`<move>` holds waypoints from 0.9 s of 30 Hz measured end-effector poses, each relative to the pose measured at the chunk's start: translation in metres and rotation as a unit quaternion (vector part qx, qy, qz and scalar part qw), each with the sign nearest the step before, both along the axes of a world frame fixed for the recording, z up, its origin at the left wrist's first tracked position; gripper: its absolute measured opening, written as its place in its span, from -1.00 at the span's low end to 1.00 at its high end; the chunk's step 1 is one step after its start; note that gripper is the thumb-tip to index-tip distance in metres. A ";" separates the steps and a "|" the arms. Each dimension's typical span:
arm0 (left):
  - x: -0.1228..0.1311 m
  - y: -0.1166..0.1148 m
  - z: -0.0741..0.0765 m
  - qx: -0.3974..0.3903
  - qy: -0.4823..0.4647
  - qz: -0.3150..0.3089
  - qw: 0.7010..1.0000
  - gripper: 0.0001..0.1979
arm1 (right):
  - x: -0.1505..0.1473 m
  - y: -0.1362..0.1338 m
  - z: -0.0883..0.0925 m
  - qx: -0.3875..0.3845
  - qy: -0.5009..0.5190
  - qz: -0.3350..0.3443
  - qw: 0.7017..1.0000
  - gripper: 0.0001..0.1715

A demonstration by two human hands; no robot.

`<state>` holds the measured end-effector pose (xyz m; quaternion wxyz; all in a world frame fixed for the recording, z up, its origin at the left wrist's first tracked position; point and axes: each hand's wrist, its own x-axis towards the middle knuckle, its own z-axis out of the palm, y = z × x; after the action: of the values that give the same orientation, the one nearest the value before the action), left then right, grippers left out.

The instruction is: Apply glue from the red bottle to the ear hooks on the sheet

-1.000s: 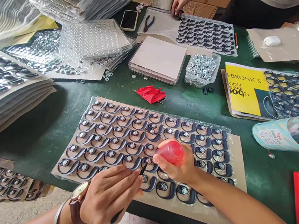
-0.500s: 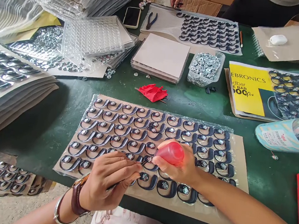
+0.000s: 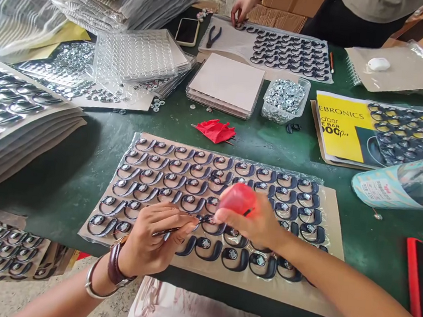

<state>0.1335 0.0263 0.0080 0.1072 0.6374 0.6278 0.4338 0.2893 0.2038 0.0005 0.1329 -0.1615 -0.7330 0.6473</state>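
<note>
A cardboard sheet [image 3: 335, 227] under clear film lies before me on the green table, carrying rows of dark ear-hook parts [image 3: 178, 183] with round metal centres. My right hand [image 3: 260, 227] is closed around a small red squeeze bottle [image 3: 237, 198], tilted so its tip points left and down over the middle rows. My left hand [image 3: 153, 240], with a brown watch on the wrist, pinches a thin dark tool [image 3: 179, 230] whose tip reaches the part just under the bottle's tip.
A tub of metal washers [image 3: 286, 98], a stack of white sheets [image 3: 227, 82] and a red scrap [image 3: 216, 130] lie behind. Piled blister trays [image 3: 135, 57] and filled sheets [image 3: 15, 117] stand left. Another person's hand [image 3: 242, 8] works on a far sheet. A bottle [image 3: 401, 183] lies right.
My left hand has moved left and up along the sheet, the tool swinging from upright to nearly level. My right hand and the red bottle have shifted slightly up and left.
</note>
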 end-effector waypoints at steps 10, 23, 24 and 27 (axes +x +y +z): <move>0.016 -0.015 -0.004 0.073 0.077 -0.022 0.994 -0.83 | 0.015 0.011 0.017 -0.139 -0.043 -0.088 0.985 -0.66; 0.035 -0.056 -0.004 0.093 0.243 -0.077 0.963 -0.84 | 0.027 -0.055 -0.032 -0.039 0.024 -0.081 0.996 -0.78; 0.036 -0.056 -0.004 0.092 0.249 -0.076 0.961 -0.84 | 0.027 -0.055 -0.032 -0.032 0.023 -0.077 0.996 -0.79; 0.041 -0.056 -0.002 0.095 0.283 -0.067 0.952 -0.85 | 0.026 -0.055 -0.030 -0.005 0.020 -0.082 0.996 -0.79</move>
<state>0.1747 -0.0295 0.0058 -0.1076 0.7819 0.5441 0.2848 0.3150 0.1489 -0.0297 0.1993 -0.2083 -0.7116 0.6407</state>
